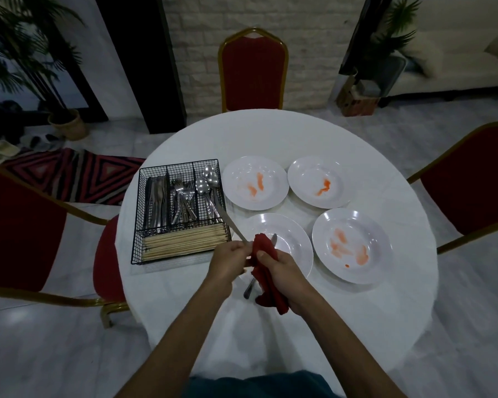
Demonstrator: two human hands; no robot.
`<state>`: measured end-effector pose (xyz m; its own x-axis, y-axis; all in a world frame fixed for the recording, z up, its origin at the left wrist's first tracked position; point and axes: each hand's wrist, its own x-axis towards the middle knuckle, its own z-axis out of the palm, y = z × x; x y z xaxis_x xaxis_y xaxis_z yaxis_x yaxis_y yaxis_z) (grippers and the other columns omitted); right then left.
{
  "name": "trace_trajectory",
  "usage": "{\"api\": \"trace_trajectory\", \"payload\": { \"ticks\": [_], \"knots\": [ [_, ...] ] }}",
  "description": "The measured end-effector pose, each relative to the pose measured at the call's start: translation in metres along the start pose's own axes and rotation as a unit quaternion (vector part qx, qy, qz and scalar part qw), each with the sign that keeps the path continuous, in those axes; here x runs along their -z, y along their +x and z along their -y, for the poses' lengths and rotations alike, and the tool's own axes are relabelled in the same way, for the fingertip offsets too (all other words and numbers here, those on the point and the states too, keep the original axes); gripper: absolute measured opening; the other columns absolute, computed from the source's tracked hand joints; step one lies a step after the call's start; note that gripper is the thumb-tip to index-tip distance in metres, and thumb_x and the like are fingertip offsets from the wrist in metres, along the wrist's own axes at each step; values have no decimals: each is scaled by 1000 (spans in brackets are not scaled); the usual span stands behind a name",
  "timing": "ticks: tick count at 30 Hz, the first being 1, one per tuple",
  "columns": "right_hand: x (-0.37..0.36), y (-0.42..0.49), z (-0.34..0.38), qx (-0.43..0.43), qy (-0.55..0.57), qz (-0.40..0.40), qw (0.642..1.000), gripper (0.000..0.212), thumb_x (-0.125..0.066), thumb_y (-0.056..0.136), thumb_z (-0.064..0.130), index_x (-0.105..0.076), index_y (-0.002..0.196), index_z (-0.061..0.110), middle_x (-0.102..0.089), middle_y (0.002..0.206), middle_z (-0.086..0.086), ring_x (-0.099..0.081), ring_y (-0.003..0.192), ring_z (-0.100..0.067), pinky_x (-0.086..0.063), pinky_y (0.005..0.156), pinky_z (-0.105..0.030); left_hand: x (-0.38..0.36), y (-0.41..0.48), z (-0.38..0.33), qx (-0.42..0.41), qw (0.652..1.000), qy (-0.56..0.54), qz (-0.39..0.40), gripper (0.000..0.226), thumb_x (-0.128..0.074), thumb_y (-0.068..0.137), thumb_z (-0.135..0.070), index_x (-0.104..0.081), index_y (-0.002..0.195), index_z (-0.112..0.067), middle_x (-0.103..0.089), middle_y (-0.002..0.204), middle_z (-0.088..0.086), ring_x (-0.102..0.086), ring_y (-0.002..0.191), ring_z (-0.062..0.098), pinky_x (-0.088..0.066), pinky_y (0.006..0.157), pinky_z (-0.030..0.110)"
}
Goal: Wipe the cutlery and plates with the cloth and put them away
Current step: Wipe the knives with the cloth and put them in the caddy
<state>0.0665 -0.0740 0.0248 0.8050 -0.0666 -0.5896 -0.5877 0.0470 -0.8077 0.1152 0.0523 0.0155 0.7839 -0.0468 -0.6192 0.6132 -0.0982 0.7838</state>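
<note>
My left hand grips a table knife by its handle, with the blade pointing up and left toward the cutlery basket. My right hand holds a red cloth bunched around the knife near the handle. Both hands hover over the near-left white plate. On this plate lies another piece of cutlery, its handle sticking out over the near rim. Three more white plates carry orange smears: far left, far right and near right.
A black wire cutlery basket on the table's left holds knives, forks, spoons and chopsticks in separate compartments. The round table has a white cloth. Red chairs with gold frames stand at the far side, left and right.
</note>
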Motion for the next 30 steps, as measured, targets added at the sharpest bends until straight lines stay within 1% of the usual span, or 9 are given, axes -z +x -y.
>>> {"api": "trace_trajectory", "payload": {
  "ticks": [4, 8, 12, 15, 17, 20, 22, 27, 30],
  "knots": [
    [-14, 11, -3, -27, -8, 5, 1000, 26, -56, 104, 31, -66, 119, 12, -74, 93, -10, -71, 76, -18, -55, 63, -27, 21, 18, -4, -2, 999, -10, -43, 9, -64, 95, -14, -65, 87, -11, -75, 83, 1, -72, 69, 17, -49, 67, 29],
    [-18, 17, 1, -56, 20, 3, 998, 22, -57, 103, 22, -66, 109, 4, -71, 75, -6, -68, 59, -15, -55, 55, -26, 72, 49, -19, -10, 995, -6, -99, 9, -59, 100, -14, -65, 97, -8, -76, 94, 10, -69, 73, 19, -50, 67, 31],
    [-12, 22, 0, -77, 50, -10, 996, 23, -57, 102, 19, -66, 113, 1, -72, 81, -11, -67, 57, -14, -52, 50, -25, 131, 80, -40, 15, 991, -5, -132, 9, -62, 98, -14, -68, 99, -7, -74, 93, 12, -68, 76, 21, -54, 58, 32],
    [-9, 24, 2, -94, 65, -22, 993, 21, -56, 103, 18, -67, 108, 2, -72, 83, -12, -65, 53, -12, -52, 50, -24, 160, 101, -54, 18, 987, 12, -157, 7, -63, 98, -13, -67, 96, -7, -72, 86, 7, -66, 81, 23, -57, 69, 36],
    [-7, 28, 0, -101, 69, -25, 992, 22, -56, 102, 18, -69, 108, 1, -73, 80, -11, -66, 53, -12, -54, 56, -27, 172, 115, -58, 31, 985, 31, -166, 11, -63, 98, -13, -67, 91, -5, -72, 85, 6, -67, 82, 23, -58, 79, 39],
    [-3, 33, -3, -117, 64, -23, 991, 24, -57, 102, 21, -69, 110, 2, -74, 74, -7, -67, 54, -14, -57, 72, -42, 181, 134, -55, 62, 983, 47, -164, 15, -65, 97, -13, -67, 89, -1, -70, 81, 11, -61, 62, 21, -55, 68, 34],
    [-1, 35, -5, -127, 60, -27, 990, 24, -57, 102, 22, -68, 109, 3, -72, 66, -5, -66, 54, -16, -57, 74, -47, 184, 148, -49, 68, 981, 60, -173, 21, -64, 97, -13, -68, 100, 7, -69, 79, 16, -59, 58, 22, -58, 76, 40],
    [9, 36, -11, -135, 47, -56, 988, 21, -56, 102, 23, -67, 101, 5, -69, 63, -7, -62, 64, -26, -59, 73, -48, 179, 160, -41, 48, 975, 100, -194, 35, -57, 93, -4, -66, 126, -13, -66, 120, 18, -63, 88, 28, -58, 77, 41],
    [13, 39, -18, -148, 55, -68, 985, 27, -57, 102, 24, -67, 108, 0, -67, 76, -16, -62, 62, -26, -57, 57, -37, 172, 158, -43, 14, 960, 192, -205, 40, -57, 89, -1, -65, 128, -6, -65, 127, 18, -66, 103, 37, -58, 88, 42]
  ]
}}
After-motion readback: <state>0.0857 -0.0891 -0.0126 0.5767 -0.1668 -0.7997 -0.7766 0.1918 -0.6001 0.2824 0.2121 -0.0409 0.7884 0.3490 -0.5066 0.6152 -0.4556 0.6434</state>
